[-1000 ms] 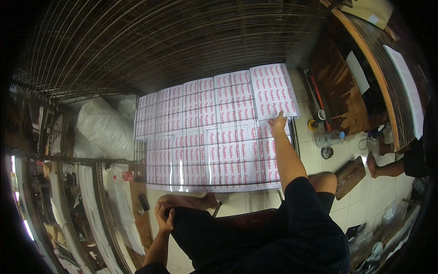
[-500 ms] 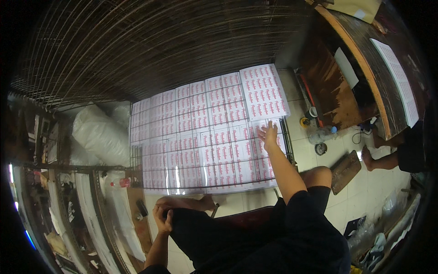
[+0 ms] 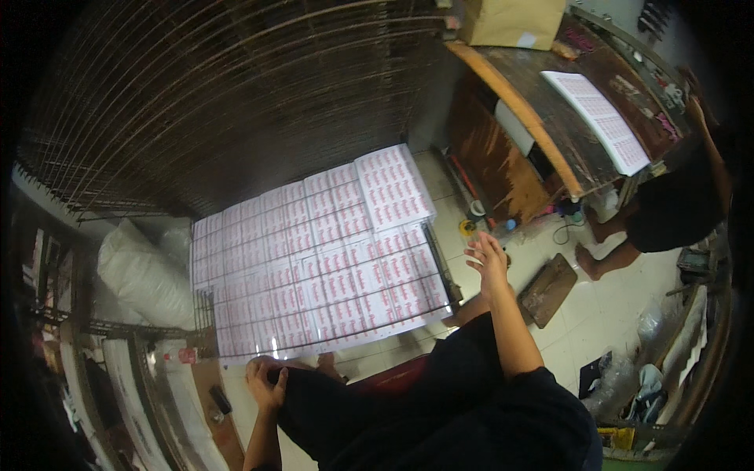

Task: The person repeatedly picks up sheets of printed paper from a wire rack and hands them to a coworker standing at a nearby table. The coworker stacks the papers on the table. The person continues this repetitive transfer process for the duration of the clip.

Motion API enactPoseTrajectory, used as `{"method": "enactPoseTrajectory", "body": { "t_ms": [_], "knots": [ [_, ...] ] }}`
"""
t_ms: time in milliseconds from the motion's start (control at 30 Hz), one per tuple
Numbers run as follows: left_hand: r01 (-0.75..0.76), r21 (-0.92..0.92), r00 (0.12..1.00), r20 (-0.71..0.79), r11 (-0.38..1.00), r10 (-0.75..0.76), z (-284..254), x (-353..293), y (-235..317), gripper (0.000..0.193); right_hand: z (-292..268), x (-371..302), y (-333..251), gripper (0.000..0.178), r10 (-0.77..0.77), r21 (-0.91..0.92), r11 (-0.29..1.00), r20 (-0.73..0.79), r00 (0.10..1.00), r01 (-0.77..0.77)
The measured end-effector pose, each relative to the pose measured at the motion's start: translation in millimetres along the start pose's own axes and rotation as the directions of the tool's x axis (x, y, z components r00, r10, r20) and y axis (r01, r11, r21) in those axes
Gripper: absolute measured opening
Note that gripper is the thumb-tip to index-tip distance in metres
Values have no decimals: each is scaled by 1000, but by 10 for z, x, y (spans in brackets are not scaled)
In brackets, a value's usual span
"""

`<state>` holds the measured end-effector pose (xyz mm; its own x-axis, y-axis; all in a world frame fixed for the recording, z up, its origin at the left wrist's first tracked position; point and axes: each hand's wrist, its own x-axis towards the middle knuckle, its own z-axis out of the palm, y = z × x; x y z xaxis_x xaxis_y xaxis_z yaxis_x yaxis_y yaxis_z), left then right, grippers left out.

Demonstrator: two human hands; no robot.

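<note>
White printed sheets (image 3: 330, 279) with rows of red script lie side by side, overlapping in places, on a wire rack shelf (image 3: 449, 289) in front of me. One sheet (image 3: 393, 187) at the far right lies over its neighbours. My right hand (image 3: 488, 263) is raised beyond the shelf's right edge, with nothing in it and its fingers partly spread. My left hand (image 3: 265, 385) rests on my left knee near the shelf's front left corner, thumb apart from the fingers and nothing held.
Raised wire racks (image 3: 236, 86) stand behind the shelf. At right, a worn wooden table (image 3: 542, 94) carries a stack of printed sheets (image 3: 601, 118) and a cardboard box (image 3: 514, 22); another person (image 3: 679, 200) stands beside it. A plastic sack (image 3: 149, 271) lies at left, a low wooden stool (image 3: 548, 290) at right.
My right hand has left the sheets at the shelf's right side and moved up and rightward. The view has swung right, showing more of the table and the other person. My left hand stays on the knee.
</note>
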<state>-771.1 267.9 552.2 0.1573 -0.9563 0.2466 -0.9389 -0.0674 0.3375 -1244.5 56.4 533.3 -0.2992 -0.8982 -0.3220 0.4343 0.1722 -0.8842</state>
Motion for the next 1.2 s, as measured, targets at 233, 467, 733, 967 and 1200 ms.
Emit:
{"method": "enactPoseTrajectory", "body": {
  "t_ms": [233,467,733,967,1200],
  "knots": [
    [-23,-212,890,440,977,117,587,-50,824,48,-628,-477,-730,28,-293,-82,955,-102,951,286],
    [246,-384,565,803,890,191,1594,-224,206,55,-948,-549,-1656,29,-557,-82,831,-136,820,551],
    [365,-319,691,723,875,-24,1282,-30,422,54,-1490,18,-2518,73,-530,196,785,-278,801,588],
    [397,-307,674,737,865,-48,1081,12,636,57,-1776,328,-3034,107,-494,496,653,-292,819,572],
    [406,-391,704,711,826,-10,1423,-117,228,56,-1745,460,-3095,112,-421,708,588,-144,895,391]
  ]
}}
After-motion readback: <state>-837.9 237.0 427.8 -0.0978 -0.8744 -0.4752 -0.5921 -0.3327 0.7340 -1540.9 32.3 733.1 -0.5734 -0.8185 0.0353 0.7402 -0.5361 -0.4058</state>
